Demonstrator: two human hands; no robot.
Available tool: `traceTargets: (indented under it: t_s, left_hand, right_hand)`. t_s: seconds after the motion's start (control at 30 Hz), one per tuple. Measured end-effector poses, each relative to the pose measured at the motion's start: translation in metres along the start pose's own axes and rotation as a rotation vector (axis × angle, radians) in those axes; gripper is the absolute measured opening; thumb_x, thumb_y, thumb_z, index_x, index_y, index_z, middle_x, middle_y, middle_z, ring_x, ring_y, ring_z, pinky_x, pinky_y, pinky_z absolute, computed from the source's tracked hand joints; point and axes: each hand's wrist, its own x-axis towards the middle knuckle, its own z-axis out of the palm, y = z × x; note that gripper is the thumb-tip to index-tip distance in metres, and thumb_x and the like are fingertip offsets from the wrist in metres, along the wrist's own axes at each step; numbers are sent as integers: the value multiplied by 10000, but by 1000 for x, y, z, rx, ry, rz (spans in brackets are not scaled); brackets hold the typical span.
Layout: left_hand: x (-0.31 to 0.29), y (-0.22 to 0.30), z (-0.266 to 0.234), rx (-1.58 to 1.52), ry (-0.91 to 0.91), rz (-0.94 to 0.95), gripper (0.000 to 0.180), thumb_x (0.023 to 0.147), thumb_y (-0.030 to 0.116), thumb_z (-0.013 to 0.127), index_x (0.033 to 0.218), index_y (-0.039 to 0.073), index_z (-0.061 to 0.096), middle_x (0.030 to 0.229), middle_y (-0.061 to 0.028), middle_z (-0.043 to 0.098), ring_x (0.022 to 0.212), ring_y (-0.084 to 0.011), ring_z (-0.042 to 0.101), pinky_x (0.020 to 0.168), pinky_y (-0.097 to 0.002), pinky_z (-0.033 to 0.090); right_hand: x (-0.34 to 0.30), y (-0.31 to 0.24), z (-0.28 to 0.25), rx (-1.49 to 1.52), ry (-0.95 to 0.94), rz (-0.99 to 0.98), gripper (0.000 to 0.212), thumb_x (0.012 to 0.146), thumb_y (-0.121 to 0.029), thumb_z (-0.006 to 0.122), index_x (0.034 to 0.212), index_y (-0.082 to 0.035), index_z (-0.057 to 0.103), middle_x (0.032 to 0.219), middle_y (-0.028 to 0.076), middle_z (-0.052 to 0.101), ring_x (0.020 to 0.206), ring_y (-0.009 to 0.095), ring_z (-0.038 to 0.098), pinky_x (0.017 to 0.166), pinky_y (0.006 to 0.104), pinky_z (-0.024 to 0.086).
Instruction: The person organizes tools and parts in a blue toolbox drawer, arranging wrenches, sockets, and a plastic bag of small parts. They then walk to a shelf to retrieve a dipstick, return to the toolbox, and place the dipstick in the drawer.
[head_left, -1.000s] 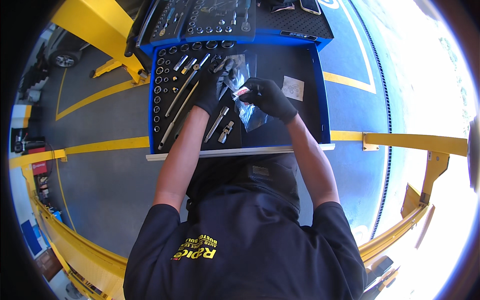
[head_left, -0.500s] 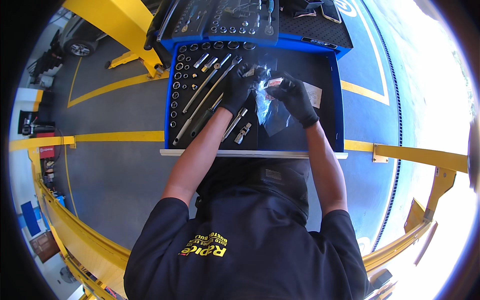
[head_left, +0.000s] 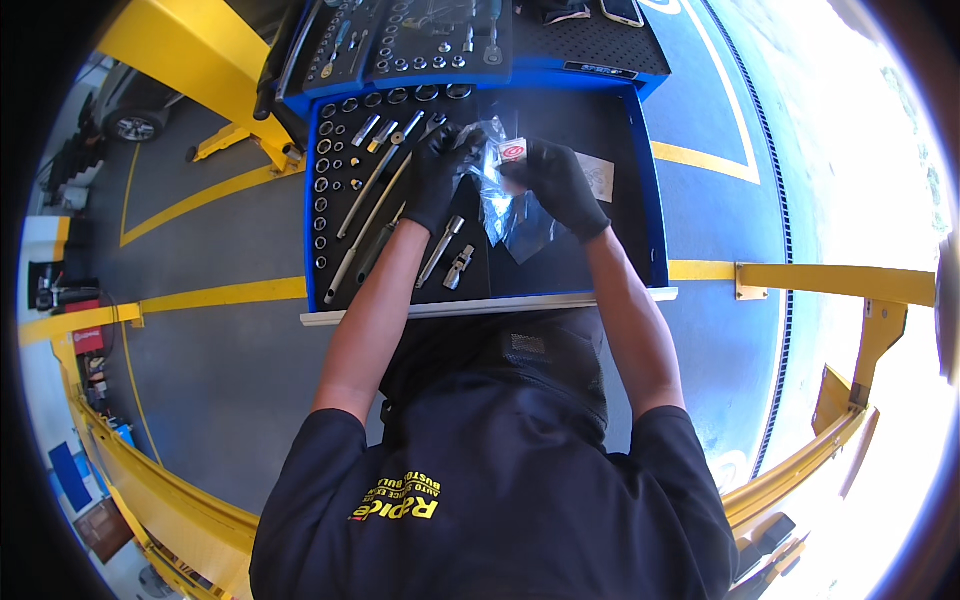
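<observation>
Clear plastic bag [head_left: 495,212] at the middle of the drawer [head_left: 490,306]: probably light, limp and slippery, best pinched by a gathered edge. Left hand [head_left: 437,172]: fingers curled closed on its upper left. Right hand [head_left: 562,187]: fingertips pinching a small red-marked card [head_left: 513,150], likely stiffer. Metal bars [head_left: 440,252] crowd the left; black liner [head_left: 585,120] behind the paper sheet [head_left: 600,178], toward the right wall [head_left: 649,190], offers more room.

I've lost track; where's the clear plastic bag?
In the head view, the clear bag is between the left hand and right hand, over the drawer.
</observation>
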Motion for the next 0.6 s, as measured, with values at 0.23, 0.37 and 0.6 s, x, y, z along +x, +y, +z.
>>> traceTargets:
  t_s: [0.23, 0.37, 0.6]
  left_hand:
    - [-4, 4, 10, 1, -40, 19, 195, 999, 169, 770, 1116, 15, 743, 1040, -29, 766, 914, -80, 700, 836, -256, 554]
    - [-2, -3, 5, 12, -4, 19, 226, 978, 175, 802, 1113, 8, 734, 994, -2, 744, 873, -65, 673, 793, -255, 546]
    - [-6, 1, 17, -6, -92, 84, 185, 1000, 132, 758, 1148, 22, 736, 1052, -23, 758, 918, -73, 688, 814, -260, 548]
  right_hand:
    - [0, 7, -7, 40, 84, -32, 162, 999, -67, 719, 1139, 12, 742, 959, 7, 748, 873, 47, 632, 802, 272, 526]
    - [1, 2, -4, 102, 86, -22, 166, 990, -57, 724, 1143, 4, 743, 966, 10, 751, 894, 54, 643, 837, 277, 535]
    - [6, 3, -31, 322, 332, -177, 158, 972, -120, 773, 1088, -14, 751, 980, 20, 748, 900, 97, 690, 845, 289, 544]
